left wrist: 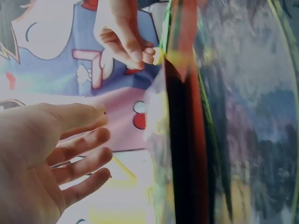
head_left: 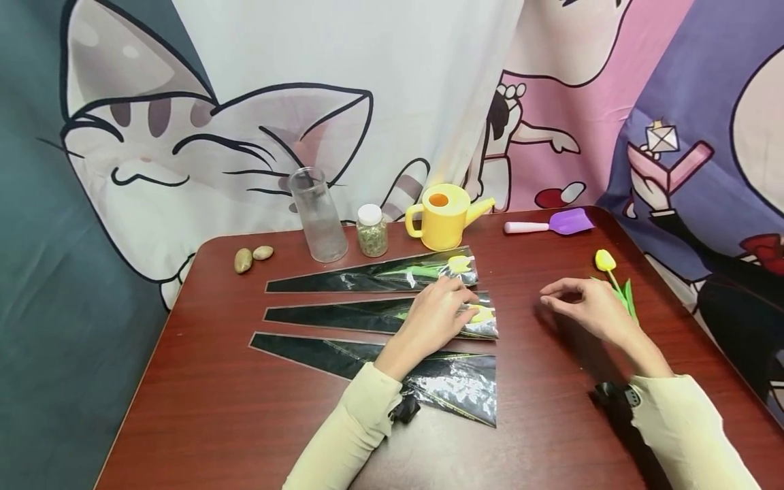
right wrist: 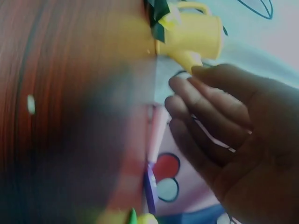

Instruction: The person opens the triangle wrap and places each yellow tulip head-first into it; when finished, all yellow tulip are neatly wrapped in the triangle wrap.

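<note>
L hand [head_left: 437,314] rests flat, fingers relaxed, on mid sleeve [head_left: 380,316] w/ yellow tulip [head_left: 480,314] at its mouth. R hand [head_left: 584,306] hovers empty, fingers loosely curled, nr loose tulip [head_left: 606,260]. Best: pin sleeve edge, pull bloom straight out.

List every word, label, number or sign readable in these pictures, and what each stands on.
None can be read in any view.
The small jar shows no legible label.
The watering can, purple scoop and cellophane sleeves carry no print.
The backdrop cloth bears cartoon drawings only, no lettering.
</note>
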A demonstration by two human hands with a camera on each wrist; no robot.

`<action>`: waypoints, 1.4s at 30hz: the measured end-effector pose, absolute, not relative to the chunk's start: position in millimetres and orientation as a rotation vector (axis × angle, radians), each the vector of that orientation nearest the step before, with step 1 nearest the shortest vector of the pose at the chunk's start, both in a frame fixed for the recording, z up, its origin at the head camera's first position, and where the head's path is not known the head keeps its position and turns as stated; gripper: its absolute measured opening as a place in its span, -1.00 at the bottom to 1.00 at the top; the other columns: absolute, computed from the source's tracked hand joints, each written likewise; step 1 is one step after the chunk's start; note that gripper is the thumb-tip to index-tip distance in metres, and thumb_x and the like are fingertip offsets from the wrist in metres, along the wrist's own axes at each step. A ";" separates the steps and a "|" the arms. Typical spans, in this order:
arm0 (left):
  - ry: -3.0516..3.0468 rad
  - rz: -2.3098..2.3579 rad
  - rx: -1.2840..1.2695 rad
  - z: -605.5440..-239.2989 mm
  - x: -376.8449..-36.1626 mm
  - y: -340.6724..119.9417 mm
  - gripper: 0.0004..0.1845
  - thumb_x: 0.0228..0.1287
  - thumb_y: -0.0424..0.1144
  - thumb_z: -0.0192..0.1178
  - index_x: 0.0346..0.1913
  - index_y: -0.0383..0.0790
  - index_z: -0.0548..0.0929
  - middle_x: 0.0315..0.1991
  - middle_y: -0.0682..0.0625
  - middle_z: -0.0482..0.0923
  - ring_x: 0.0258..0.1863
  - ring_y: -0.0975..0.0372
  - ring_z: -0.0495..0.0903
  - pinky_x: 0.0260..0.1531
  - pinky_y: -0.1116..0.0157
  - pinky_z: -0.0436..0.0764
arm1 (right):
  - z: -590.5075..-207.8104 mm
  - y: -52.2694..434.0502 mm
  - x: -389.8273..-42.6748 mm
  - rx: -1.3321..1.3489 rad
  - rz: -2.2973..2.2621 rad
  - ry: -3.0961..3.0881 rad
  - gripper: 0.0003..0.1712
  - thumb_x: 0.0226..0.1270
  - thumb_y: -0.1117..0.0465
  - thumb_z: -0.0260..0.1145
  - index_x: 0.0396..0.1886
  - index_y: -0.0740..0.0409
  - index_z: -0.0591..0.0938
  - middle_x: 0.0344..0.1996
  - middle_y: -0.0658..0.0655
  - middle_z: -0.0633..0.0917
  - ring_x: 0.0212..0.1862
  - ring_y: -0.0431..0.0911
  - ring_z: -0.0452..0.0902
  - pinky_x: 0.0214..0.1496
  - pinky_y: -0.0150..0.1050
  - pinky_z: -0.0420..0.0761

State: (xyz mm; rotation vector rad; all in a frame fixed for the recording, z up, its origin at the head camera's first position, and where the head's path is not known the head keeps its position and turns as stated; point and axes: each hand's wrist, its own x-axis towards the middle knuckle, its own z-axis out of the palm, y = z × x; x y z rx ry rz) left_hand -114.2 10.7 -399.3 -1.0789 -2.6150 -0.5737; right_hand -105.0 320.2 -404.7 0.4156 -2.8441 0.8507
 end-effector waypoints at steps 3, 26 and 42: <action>-2.620 -0.558 -1.141 -395.5 -105.4 7.8 -0.81 0.31 -0.04 0.30 -0.12 0.01 0.77 -0.24 0.17 0.57 -0.18 0.31 0.54 -0.16 0.38 0.53 | -398.9 330.1 -100.5 0.304 0.791 -2.842 -0.83 0.17 0.10 0.51 -0.25 0.00 0.78 -0.41 -0.04 0.75 -0.25 -0.04 0.63 -0.11 -0.13 0.43; -2.745 -0.273 -1.657 -415.2 -63.2 -9.0 -0.55 0.08 0.08 0.45 0.06 0.08 0.72 -0.18 0.16 0.52 -0.13 0.30 0.50 -0.20 0.42 0.51 | -395.7 418.4 -54.5 -0.267 0.546 -3.146 -0.51 0.25 -0.05 0.39 -0.19 0.35 0.70 -0.34 0.32 0.73 -0.20 0.44 0.48 -0.41 0.08 0.41; -2.645 -0.288 -1.664 -423.0 -63.8 -2.0 -0.79 0.19 -0.08 0.40 -0.11 0.07 0.78 -0.25 0.18 0.59 -0.24 0.30 0.59 -0.23 0.38 0.56 | -406.3 427.3 -45.5 -0.318 0.566 -3.167 -0.59 0.21 -0.04 0.42 -0.32 0.27 0.75 -0.36 0.31 0.71 -0.25 0.39 0.50 -0.42 0.05 0.38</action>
